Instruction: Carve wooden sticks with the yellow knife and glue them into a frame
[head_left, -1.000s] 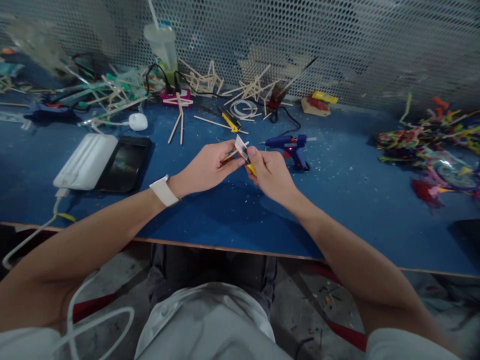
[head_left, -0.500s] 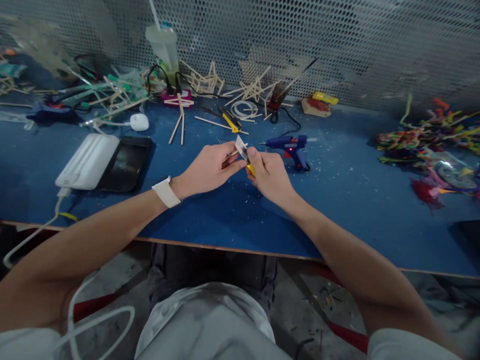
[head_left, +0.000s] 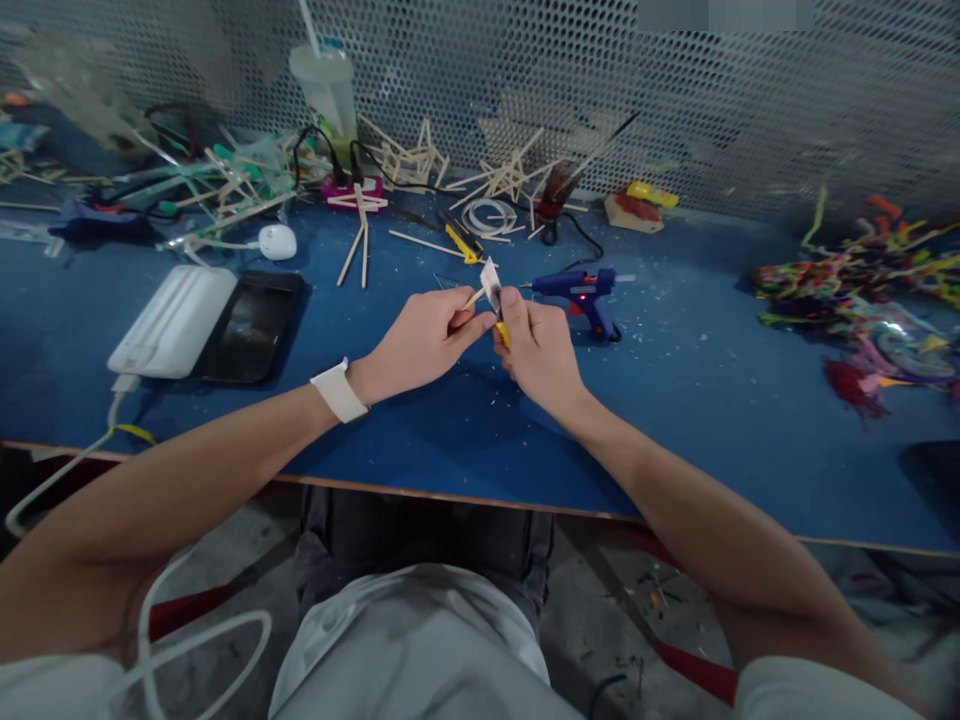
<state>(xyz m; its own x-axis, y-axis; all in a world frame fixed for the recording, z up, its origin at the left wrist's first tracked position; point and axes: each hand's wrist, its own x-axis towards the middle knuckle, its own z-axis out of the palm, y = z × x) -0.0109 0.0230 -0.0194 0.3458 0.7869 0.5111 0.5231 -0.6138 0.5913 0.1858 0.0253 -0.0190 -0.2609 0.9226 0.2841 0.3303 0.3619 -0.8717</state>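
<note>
Near the middle of the blue table, my left hand (head_left: 431, 338) pinches a short thin wooden stick (head_left: 475, 298) whose tip points up and right. My right hand (head_left: 541, 352) is closed around the yellow handle of a cutter knife (head_left: 491, 280). Its wide blade stands up at the end of the stick, very close to my left fingertips. Whether blade and stick touch is hard to tell. Just right of the knife lies a blue glue gun (head_left: 581, 290) with a small red light on.
A second yellow cutter (head_left: 463, 240), stick frames (head_left: 504, 182) and a pink power strip (head_left: 352, 194) lie behind my hands. On the left are a white power bank (head_left: 176, 322), a black phone (head_left: 251, 328) and a cup (head_left: 327, 95). Coloured pipe cleaners (head_left: 847, 275) lie right.
The knife blade has moved slightly up and right, off the left fingertips. More of the stick's end shows. My hands keep nearly the same place.
</note>
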